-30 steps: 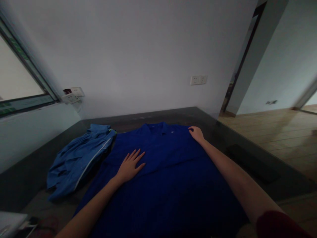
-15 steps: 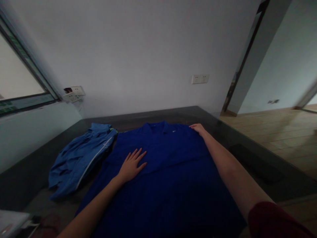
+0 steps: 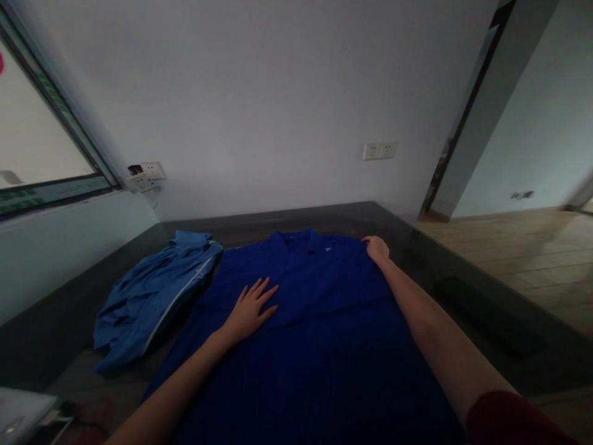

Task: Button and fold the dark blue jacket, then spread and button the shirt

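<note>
A royal-blue polo shirt (image 3: 315, 290) lies spread front side up on the dark table, its collar at the far end and a small white mark on the chest. My left hand (image 3: 249, 311) rests flat on its front, left of the middle, fingers spread and holding nothing. At the shirt's far right shoulder, my right hand (image 3: 377, 248) has its fingers bent over the cloth edge, pinching it. The sleeve below that hand is hidden by my forearm.
Left of the shirt lies a crumpled lighter blue jacket (image 3: 157, 293) with white piping. A long black object (image 3: 486, 315) rests on the right of the dark table (image 3: 352, 213). Wall sockets (image 3: 380, 151) are behind. A white object (image 3: 23, 411) stands at the near left.
My right hand has shifted slightly outward, its fingers now more bent at the shoulder edge. My left hand stays on the shirt. The view has turned a little to the left.
</note>
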The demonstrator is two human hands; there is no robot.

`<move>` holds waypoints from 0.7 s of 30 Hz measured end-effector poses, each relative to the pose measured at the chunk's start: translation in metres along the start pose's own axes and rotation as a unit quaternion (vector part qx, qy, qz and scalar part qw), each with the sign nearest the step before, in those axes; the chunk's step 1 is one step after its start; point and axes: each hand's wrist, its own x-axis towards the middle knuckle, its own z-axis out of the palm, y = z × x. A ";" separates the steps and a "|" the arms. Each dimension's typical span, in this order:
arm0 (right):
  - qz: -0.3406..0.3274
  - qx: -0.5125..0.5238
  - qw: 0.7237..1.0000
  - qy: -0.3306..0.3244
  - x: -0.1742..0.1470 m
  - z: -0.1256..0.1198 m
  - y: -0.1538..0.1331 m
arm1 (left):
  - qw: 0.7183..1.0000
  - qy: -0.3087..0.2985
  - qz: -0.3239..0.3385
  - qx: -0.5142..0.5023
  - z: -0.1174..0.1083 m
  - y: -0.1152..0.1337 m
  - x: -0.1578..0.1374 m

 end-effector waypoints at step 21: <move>-0.014 -0.188 0.982 -0.033 -0.071 -0.036 0.008 | 1.000 0.007 0.011 0.009 0.014 -0.009 0.003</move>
